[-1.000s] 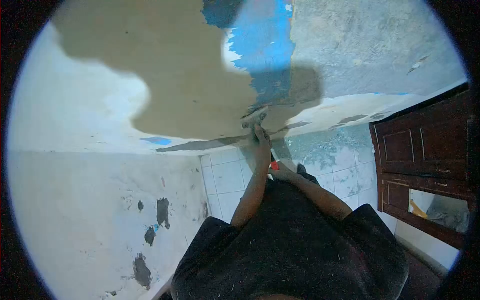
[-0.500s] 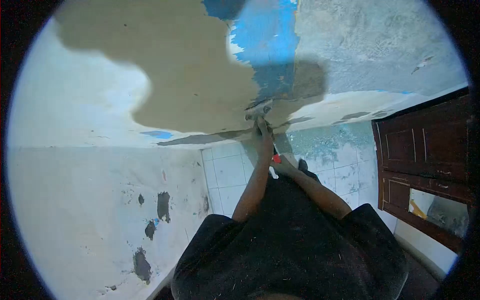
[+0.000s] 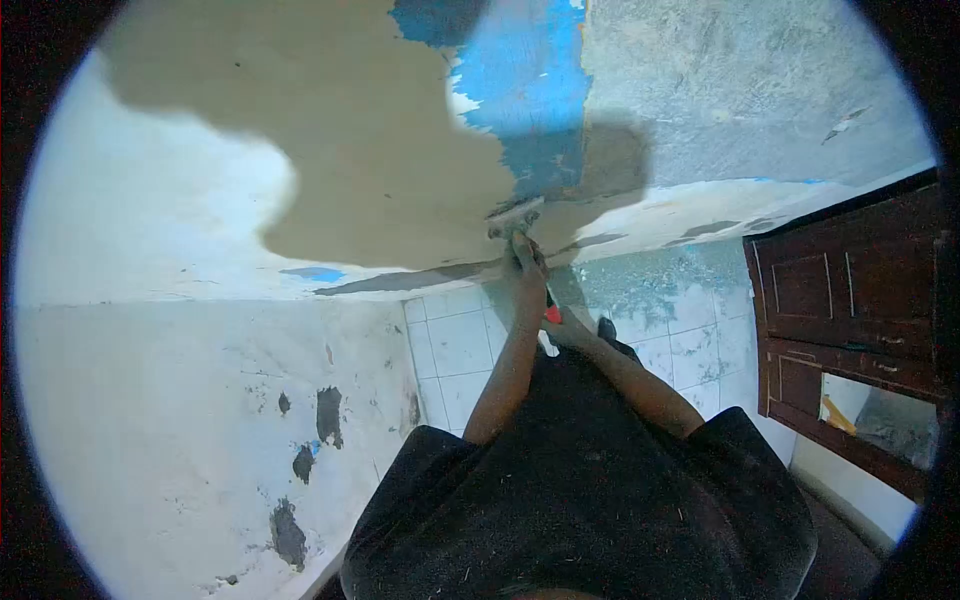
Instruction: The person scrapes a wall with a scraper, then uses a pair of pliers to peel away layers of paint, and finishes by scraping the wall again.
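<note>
My L fingers [image 3: 524,258] grip scraper [image 3: 510,229] nr blade [image 3: 518,212], R fingers [image 3: 569,329] round its handle [image 3: 549,297]; blade's against wall [image 3: 380,150], just below blue paint [image 3: 520,80]. Too steep an angle w/ hard push cld gouge wall.

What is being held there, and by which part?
A scraper: the left grip near its head, the right grip on the handle by its red part.
</note>
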A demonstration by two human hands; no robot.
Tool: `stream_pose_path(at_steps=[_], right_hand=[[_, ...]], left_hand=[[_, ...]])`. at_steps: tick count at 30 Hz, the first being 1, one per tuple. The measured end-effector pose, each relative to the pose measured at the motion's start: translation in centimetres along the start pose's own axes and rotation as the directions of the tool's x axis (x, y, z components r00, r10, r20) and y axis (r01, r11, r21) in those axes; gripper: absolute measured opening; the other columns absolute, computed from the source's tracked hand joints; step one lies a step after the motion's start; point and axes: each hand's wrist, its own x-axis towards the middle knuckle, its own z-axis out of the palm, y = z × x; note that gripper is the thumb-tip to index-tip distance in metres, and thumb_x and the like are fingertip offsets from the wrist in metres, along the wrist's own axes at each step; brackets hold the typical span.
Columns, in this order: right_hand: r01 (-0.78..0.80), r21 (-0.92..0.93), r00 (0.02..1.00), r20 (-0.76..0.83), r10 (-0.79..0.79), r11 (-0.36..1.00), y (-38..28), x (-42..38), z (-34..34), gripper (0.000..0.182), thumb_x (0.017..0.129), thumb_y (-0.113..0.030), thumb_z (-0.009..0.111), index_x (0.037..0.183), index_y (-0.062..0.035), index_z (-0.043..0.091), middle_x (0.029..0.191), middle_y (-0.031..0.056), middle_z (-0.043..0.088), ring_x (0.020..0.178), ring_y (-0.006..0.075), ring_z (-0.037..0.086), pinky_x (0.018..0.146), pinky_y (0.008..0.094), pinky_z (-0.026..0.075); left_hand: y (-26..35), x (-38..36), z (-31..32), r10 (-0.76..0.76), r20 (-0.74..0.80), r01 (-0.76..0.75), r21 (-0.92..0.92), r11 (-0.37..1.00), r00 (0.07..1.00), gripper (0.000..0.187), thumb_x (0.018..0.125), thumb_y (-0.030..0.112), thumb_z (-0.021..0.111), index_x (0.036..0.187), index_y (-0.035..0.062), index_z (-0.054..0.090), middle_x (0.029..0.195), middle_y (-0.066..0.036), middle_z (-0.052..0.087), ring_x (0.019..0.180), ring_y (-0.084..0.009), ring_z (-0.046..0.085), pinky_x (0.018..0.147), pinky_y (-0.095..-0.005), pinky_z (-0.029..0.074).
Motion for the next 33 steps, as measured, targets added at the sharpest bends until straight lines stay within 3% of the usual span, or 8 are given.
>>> stream_pose_path(at_steps=[3, 5, 7, 9, 15, 17, 19, 33], right_hand=[[-0.037, 0.217, 0.999, 0.042, 0.028, 0.975, 1.4, 0.7, -0.7, 0.033, 0.085, -0.035, 0.064, 0.074, -0.0042, 0.059, 0.057, 0.0002, 0.055, 0.051, 0.0083, 0.051, 0.046, 0.0303, 0.04], [0.215, 0.42, 0.95, 0.12, -0.289, 0.882, 2.9, 1.2, -1.0, 0.03, 0.086, -0.032, 0.062, 0.077, -0.0034, 0.058, 0.059, 0.0005, 0.055, 0.052, 0.0088, 0.051, 0.047, 0.0292, 0.04], [0.132, 0.431, 0.989, 0.004, -0.148, 0.893, 0.2, 0.1, -0.3, 0.03, 0.085, -0.033, 0.063, 0.079, -0.0039, 0.057, 0.061, 0.0016, 0.054, 0.052, 0.0103, 0.051, 0.046, 0.0294, 0.04], [-0.03, 0.093, 0.998, -0.058, 0.036, 0.995, -2.0, -0.6, -0.7, 0.033, 0.086, -0.035, 0.063, 0.076, -0.0038, 0.057, 0.059, 0.0019, 0.054, 0.052, 0.0108, 0.051, 0.047, 0.03, 0.04], [-0.079, 0.008, 0.996, 0.047, 0.078, 0.997, -3.4, -2.0, -1.5, 0.037, 0.086, -0.036, 0.063, 0.068, -0.0043, 0.057, 0.053, 0.0015, 0.052, 0.046, 0.0121, 0.05, 0.045, 0.03, 0.04], [0.136, 0.371, 0.989, 0.008, -0.15, 0.919, -1.0, -1.1, -1.0, 0.035, 0.085, -0.035, 0.064, 0.068, -0.0052, 0.057, 0.051, 0.0007, 0.051, 0.044, 0.0117, 0.048, 0.043, 0.0301, 0.039], [-0.171, -0.013, 0.985, 0.03, 0.171, 0.985, -0.4, -0.3, -2.0, 0.033, 0.085, -0.033, 0.064, 0.069, -0.0052, 0.057, 0.051, 0.0, 0.05, 0.043, 0.0114, 0.048, 0.042, 0.0303, 0.038], [-0.076, -0.137, 0.996, 0.044, 0.083, 0.988, 1.7, -0.6, -2.6, 0.038, 0.082, -0.039, 0.066, 0.072, -0.0034, 0.059, 0.057, 0.0016, 0.054, 0.05, 0.012, 0.052, 0.047, 0.0324, 0.042]], left_hand=[[0.1, -0.3, 0.4, -0.04, -0.036, 0.039, -0.024, 0.999, 0.999, 0.041, 0.096, 0.048, 0.042, 0.081, 0.0109, 0.047, 0.059, 0.003, 0.04, 0.046, -0.0063, 0.035, 0.042, -0.0233, 0.028], [1.2, -0.3, 0.9, -0.008, 0.005, 0.008, -0.011, 1.0, 1.0, 0.039, 0.096, 0.047, 0.042, 0.081, 0.0109, 0.047, 0.06, 0.003, 0.04, 0.047, -0.0063, 0.035, 0.042, -0.0233, 0.029], [2.8, -0.7, 0.7, 0.049, 0.077, -0.051, 0.023, 0.998, 0.996, 0.037, 0.096, 0.044, 0.044, 0.08, 0.0109, 0.049, 0.061, 0.003, 0.041, 0.048, -0.0064, 0.036, 0.043, -0.0232, 0.03], [1.7, -0.4, 0.9, 0.026, 0.045, -0.025, -0.029, 0.999, 0.999, 0.034, 0.097, 0.04, 0.043, 0.083, 0.0102, 0.049, 0.063, 0.002, 0.042, 0.049, -0.0055, 0.036, 0.043, -0.0229, 0.029], [0.1, -0.3, -0.1, 0.006, 0.057, -0.007, 0.026, 1.0, 0.998, 0.036, 0.097, 0.043, 0.042, 0.085, 0.0093, 0.048, 0.061, 0.001, 0.041, 0.049, -0.0057, 0.037, 0.04, -0.0233, 0.028], [-0.8, 0.0, -0.1, -0.011, 0.087, 0.016, -0.05, 0.999, 0.996, 0.037, 0.097, 0.044, 0.042, 0.085, 0.0094, 0.047, 0.06, 0.001, 0.04, 0.047, -0.0063, 0.036, 0.041, -0.0237, 0.029], [-2.6, 0.2, 0.3, -0.004, 0.038, 0.01, -0.147, 0.989, 0.999, 0.037, 0.097, 0.044, 0.042, 0.085, 0.0092, 0.047, 0.057, 0.002, 0.039, 0.046, -0.0066, 0.036, 0.042, -0.0242, 0.03], [-1.5, -0.3, 0.5, -0.078, 0.042, 0.083, -0.113, 0.99, 0.996, 0.034, 0.097, 0.041, 0.044, 0.084, 0.0092, 0.045, 0.058, 0.002, 0.039, 0.046, -0.0082, 0.035, 0.043, -0.0236, 0.03]])
